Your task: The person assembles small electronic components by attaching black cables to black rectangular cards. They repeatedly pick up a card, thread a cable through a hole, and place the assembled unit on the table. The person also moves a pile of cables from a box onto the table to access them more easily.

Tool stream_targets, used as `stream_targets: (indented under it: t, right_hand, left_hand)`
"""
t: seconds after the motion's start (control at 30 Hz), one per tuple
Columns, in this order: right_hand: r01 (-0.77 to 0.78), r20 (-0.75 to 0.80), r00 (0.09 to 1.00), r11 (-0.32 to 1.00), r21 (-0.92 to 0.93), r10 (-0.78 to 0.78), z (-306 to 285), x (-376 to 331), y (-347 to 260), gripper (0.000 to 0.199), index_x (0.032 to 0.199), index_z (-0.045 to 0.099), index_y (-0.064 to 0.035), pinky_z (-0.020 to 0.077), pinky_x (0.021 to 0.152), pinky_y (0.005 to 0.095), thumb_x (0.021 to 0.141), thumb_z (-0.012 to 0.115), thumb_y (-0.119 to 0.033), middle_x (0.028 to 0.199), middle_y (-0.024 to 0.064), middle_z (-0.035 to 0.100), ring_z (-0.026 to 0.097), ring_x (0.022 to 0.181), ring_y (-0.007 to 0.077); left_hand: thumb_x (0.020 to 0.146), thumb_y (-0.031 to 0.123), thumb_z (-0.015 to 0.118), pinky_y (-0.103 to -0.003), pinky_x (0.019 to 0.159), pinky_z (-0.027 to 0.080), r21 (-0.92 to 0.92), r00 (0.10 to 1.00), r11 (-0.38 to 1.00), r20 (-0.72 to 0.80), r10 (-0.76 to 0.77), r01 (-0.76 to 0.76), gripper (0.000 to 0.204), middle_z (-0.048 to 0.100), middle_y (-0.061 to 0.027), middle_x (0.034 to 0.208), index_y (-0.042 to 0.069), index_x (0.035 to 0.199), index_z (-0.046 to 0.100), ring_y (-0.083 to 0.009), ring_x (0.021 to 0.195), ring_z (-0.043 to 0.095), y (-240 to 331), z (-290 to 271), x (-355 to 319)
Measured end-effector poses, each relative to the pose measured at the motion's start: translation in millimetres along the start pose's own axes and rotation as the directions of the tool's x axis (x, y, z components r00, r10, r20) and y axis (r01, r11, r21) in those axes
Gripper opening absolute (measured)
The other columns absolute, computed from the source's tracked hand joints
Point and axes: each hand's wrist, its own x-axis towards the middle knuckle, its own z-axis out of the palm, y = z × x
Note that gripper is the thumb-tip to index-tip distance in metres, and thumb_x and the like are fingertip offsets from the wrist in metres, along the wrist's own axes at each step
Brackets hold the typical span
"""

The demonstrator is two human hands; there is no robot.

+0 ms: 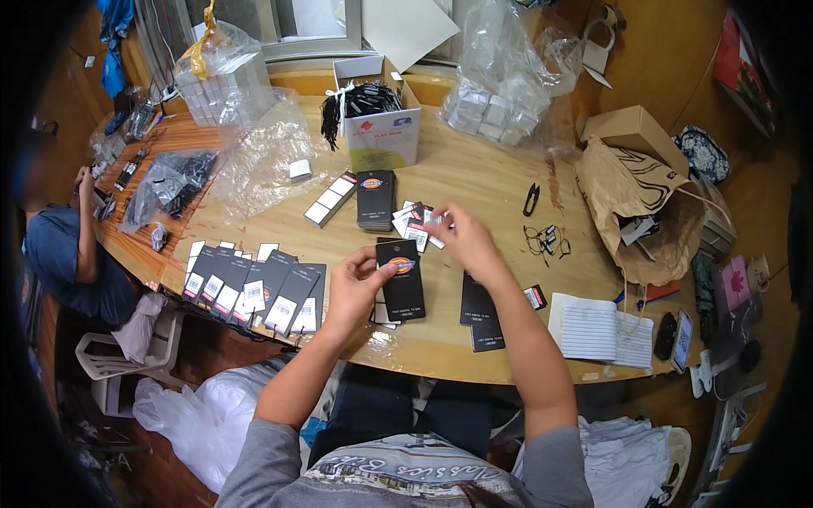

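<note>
My left hand (354, 286) grips a black hang tag (404, 296) by its left edge, thumb on its front near an oval coloured logo. Above it, my right hand (467, 244) pinches a small white label (434, 218) over a little pile of white barcode labels (414, 235). A neat stack of black hang tags (375, 199) stands just beyond. To the right, partly under my right forearm, lie more black tags (478, 306). Finished-looking rows of black tags with white barcode labels (254, 292) fan out along the table's front left edge.
A carton (383, 140) full of black cords stands at the back, between plastic bags of white boxes (224, 85). Black thread snips (531, 200), a notebook (584, 328) and a paper bag (639, 212) are on the right. Another person (72, 245) sits at left.
</note>
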Motion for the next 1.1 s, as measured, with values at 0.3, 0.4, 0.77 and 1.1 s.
stream_targets:
  t: [0.3,0.4,0.77,1.1]
  right_hand:
    - [-0.022,0.086,0.995,0.943,-0.332,0.054,29.5,55.4,15.3,0.073,0.116,0.041,-0.0211,0.0319,0.088,0.0408,0.051,0.073,-0.026,0.112,0.0118,0.041,0.036,0.103,0.0339]
    - [-0.072,0.128,0.986,0.961,-0.266,0.109,32.1,61.5,12.5,0.067,0.108,0.044,-0.0223,0.0339,0.084,0.0484,0.050,0.074,-0.016,0.109,0.0076,0.041,0.033,0.106,0.0327]
    - [0.076,-0.326,0.939,0.990,-0.117,-0.111,41.4,62.4,27.5,0.035,0.080,0.050,-0.0089,0.0405,0.072,0.0315,0.051,0.067,-0.001,0.093,0.0074,0.050,0.046,0.083,0.0249]
    - [-0.025,-0.166,0.982,0.936,0.351,0.088,-19.1,58.7,78.0,0.016,0.069,0.055,-0.0056,0.0438,0.054,0.0273,0.058,0.066,0.000,0.063,0.0052,0.057,0.055,0.060,0.0118]
  left_hand:
    - [0.074,-0.003,0.055,-0.021,0.070,0.044,-0.134,0.980,0.981,-0.158,0.117,-0.139,0.022,0.058,-0.0109,0.087,-0.006,0.094,0.049,-0.0116,0.078,0.055,-12.0,-1.4,-0.3]
    - [0.074,-0.003,0.055,-0.021,0.070,0.044,-0.139,0.980,0.981,-0.163,0.112,-0.135,0.021,0.058,-0.0107,0.087,-0.006,0.094,0.049,-0.0114,0.078,0.055,-11.8,-2.6,-1.6]
    - [0.074,-0.002,0.055,-0.021,0.071,0.044,-0.122,0.980,0.982,-0.153,0.125,-0.144,0.021,0.058,-0.0101,0.088,-0.006,0.094,0.049,-0.0114,0.079,0.055,-16.2,-4.3,-2.8]
    - [0.074,-0.003,0.055,-0.021,0.071,0.043,-0.163,0.984,0.977,-0.136,0.113,-0.135,0.020,0.058,-0.0090,0.088,-0.004,0.094,0.049,-0.0110,0.079,0.054,-20.3,-5.5,-0.4]
